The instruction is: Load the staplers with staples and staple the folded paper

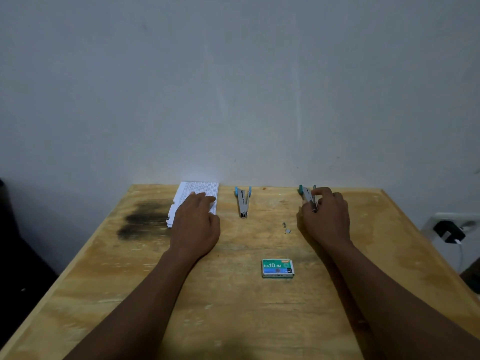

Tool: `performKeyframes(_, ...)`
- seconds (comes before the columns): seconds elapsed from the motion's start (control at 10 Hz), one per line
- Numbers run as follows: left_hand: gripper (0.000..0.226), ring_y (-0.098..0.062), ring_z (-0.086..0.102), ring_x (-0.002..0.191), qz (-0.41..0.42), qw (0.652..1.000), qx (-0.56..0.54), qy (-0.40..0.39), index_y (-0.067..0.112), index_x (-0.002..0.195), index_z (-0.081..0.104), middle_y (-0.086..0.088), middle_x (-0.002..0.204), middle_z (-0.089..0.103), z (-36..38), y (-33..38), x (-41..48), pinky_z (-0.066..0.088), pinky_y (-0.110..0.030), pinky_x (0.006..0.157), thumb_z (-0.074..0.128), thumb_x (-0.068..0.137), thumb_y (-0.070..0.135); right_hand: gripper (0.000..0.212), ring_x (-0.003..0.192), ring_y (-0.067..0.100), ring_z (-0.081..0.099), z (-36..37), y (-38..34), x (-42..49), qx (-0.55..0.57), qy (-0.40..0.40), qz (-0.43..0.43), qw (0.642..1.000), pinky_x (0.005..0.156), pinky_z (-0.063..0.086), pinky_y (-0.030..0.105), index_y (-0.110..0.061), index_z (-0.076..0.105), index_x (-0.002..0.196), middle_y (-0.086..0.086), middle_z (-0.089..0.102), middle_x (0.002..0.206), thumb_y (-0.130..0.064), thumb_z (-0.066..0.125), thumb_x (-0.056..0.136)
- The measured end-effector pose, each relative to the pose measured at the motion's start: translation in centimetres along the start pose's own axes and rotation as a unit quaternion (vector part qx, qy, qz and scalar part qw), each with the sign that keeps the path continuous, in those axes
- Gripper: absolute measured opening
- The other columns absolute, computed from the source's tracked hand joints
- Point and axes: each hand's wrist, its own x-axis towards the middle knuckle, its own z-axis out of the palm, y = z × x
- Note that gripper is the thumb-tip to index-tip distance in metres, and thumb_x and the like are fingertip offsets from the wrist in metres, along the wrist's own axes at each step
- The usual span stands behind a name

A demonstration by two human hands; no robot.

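Note:
Folded printed paper (200, 191) lies at the table's far left-centre, and my left hand (195, 222) rests flat on its near half with fingers spread. A blue-handled stapler (243, 201) lies untouched at the far centre, its nose pointing toward me. At the far right, my right hand (325, 216) pinches a teal-handled stapler (307, 196) between thumb and fingers. A green staple box (277, 268) marked No.10-1M sits closed in the middle. Two loose staple bits (286, 228) lie between the box and my right hand.
The wooden table (233, 307) has a dark burnt stain (144, 219) at the far left. A grey wall runs right behind the table. A wall socket with a black plug (448, 231) sits off the right edge.

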Motion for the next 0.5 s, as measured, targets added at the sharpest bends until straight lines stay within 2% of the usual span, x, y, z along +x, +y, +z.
performKeyframes(0.1, 0.04, -0.036, 0.06, 0.121, 0.006, 1.0, -0.005, 0.014, 0.007, 0.124, 0.065, -0.012, 0.122, 0.068, -0.1, 0.3, 0.0, 0.051, -0.051, 0.1, 0.058, 0.087, 0.016, 0.043, 0.112, 0.027, 0.053, -0.2, -0.2, 0.0, 0.027, 0.008, 0.015, 1.0, 0.082, 0.05, 0.036, -0.015, 0.055, 0.13, 0.013, 0.058, 0.123, -0.026, 0.062, 0.089)
performKeyframes(0.2, 0.035, -0.032, 0.064, 0.107, 0.026, 0.999, -0.004, 0.03, 0.006, 0.118, 0.067, -0.011, 0.112, 0.07, -0.1, 0.5, -0.1, 0.054, -0.045, 0.091, 0.062, 0.084, 0.01, 0.047, 0.114, 0.028, 0.055, -0.4, -0.2, -0.2, 0.046, 0.001, 0.027, 0.999, 0.085, 0.05, 0.035, -0.014, 0.052, 0.134, 0.014, 0.054, 0.13, -0.026, 0.063, 0.089)
performKeyframes(0.3, 0.034, -0.03, 0.063, 0.104, 0.025, 0.999, 0.017, 0.013, 0.007, 0.118, 0.067, -0.009, 0.111, 0.069, -0.4, 0.8, 0.0, 0.053, -0.042, 0.087, 0.061, 0.084, 0.013, 0.052, 0.121, 0.03, 0.051, -1.0, -0.1, -0.5, 0.033, -0.042, 0.02, 0.998, 0.088, 0.046, 0.034, -0.015, 0.047, 0.139, 0.015, 0.049, 0.136, -0.026, 0.063, 0.09)
performKeyframes(0.4, 0.041, -0.032, 0.058, 0.12, 0.036, 0.997, 0.053, -0.03, 0.011, 0.128, 0.062, -0.012, 0.128, 0.064, -0.8, 0.5, 0.0, 0.047, -0.043, 0.099, 0.053, 0.09, 0.023, 0.059, 0.122, 0.031, 0.049, -1.9, 0.3, -0.8, 0.008, -0.098, 0.0, 0.995, 0.094, 0.047, 0.039, -0.017, 0.039, 0.144, 0.016, 0.044, 0.138, -0.031, 0.063, 0.09)
performKeyframes(0.5, 0.045, -0.029, 0.047, 0.137, 0.034, 0.996, 0.072, -0.026, 0.016, 0.14, 0.053, -0.009, 0.145, 0.055, -2.6, 1.6, 1.3, 0.037, -0.042, 0.112, 0.048, 0.098, 0.03, 0.07, 0.124, 0.035, 0.049, -3.7, -0.6, 0.4, -0.037, -0.155, -0.003, 0.987, 0.098, 0.051, 0.043, -0.02, 0.033, 0.147, 0.018, 0.039, 0.143, -0.04, 0.067, 0.089)
